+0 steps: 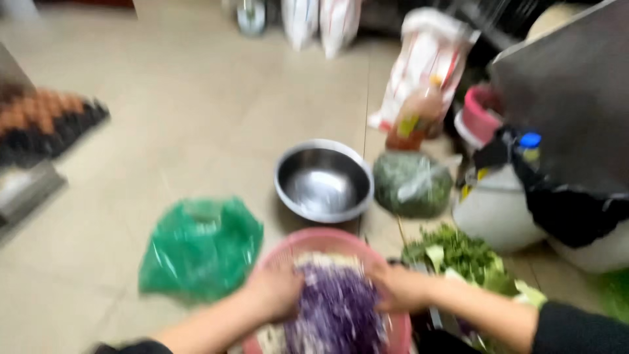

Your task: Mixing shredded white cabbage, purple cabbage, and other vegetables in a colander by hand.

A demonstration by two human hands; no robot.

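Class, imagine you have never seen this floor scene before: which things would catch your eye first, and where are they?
First the purple shredded vegetable heaped in the pink basin at the bottom centre, with the left hand and right hand pressed into it. Next the shiny steel bowl just beyond it, and the crumpled green plastic bag on the floor to the left.

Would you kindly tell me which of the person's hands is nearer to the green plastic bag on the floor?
Left. The left hand lies just right of the green plastic bag; the right hand is farther off, across the pink basin.
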